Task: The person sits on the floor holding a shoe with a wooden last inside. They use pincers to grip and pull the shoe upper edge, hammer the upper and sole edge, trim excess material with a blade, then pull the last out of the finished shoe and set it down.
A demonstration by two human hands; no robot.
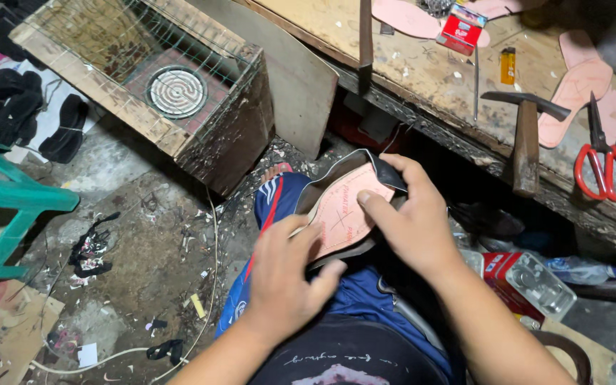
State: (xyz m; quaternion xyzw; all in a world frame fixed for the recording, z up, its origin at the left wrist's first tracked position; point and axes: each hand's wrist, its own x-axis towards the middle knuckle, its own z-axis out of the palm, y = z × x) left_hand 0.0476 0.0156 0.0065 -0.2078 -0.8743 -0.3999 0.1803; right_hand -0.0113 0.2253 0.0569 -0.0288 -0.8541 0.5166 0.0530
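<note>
Both grips close on one pink insole (344, 210) inside dark leather: left hand (283, 278) below, right hand (411, 214) above, hiding its edges.

Both hands grip a shoe upper with a pink insole (344, 214) on the lap: left hand (283, 274) at its heel, right hand (411, 221) pressing its toe.

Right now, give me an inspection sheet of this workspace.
Surface: worn wooden bench, scratched and littered.
Job's things: pink insole on a dark shoe upper, over the lap.
Clutter: hammer, red scissors, lighter, red box, spare insoles.
Fingers: left hand and right hand both press the insole.
Cables: white cord on the floor.
Surroundings: coil heater in a wooden crate, green stool.
</note>
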